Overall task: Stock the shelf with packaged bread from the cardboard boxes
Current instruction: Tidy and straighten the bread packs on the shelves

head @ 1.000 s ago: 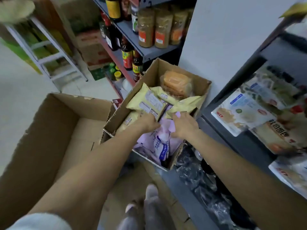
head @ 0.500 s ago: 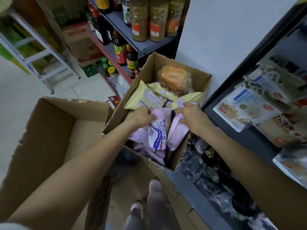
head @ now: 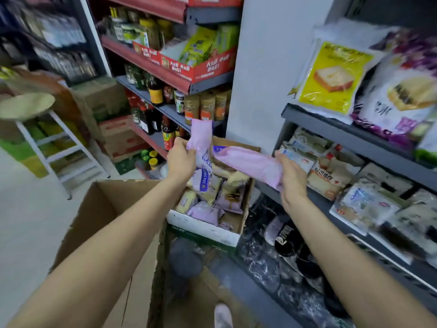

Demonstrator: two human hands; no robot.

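Both hands just came up out of the cardboard box (head: 208, 229): left hand (head: 181, 159) grips one pink bread pack (head: 201, 138), right hand (head: 292, 176) another pink pack (head: 248, 163), so shelving's probably next.

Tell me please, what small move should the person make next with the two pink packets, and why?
Probably carry the pink packet in the right hand rightward onto the bread shelf. Both hands already grip packets lifted above the open box, the left hand holding another pink packet, and that shelf lies just beside the right hand.
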